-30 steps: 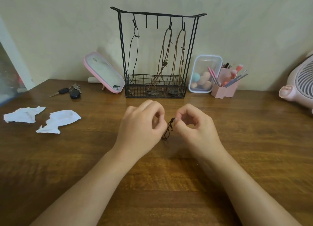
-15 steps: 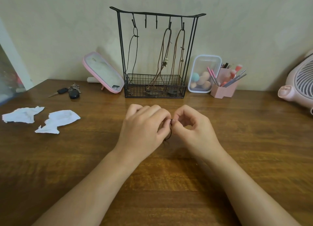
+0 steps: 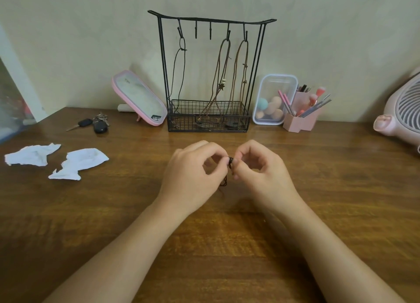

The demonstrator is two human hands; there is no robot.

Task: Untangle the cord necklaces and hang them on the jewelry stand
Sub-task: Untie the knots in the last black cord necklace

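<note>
Most of the view is taken up by a wooden table (image 3: 341, 200), over which both hands are held so the work has clearance underneath. Straight ahead of the hands, at the wall, a black wire jewelry stand (image 3: 181, 120) is set within an arm's reach, prob. so that each freed piece can be hung w/o shifting. On it, one black cord necklace (image 3: 182, 49) is hung from the hook ahead-left of the hands and two brown cord necklaces (image 3: 223, 83) from the hooks ahead-right; the two middle hooks (image 3: 196, 32) are left free, w/ room for whatever remains.

The left hand (image 3: 195, 173) and right hand (image 3: 261, 168) are brought together fingertip to fingertip. The thumb and forefinger of each are pinched on a dark cord tangle (image 3: 230, 161), and the other fingers are curled out of the way. The tangle is held between the two hands just above the table, and a short loop is left dangling below the left fingertips toward the wood. The close two-point pinch is judged to suit picking at a knot; whether it is loosened can't be told, since the knot is too small and partly hidden.
</note>
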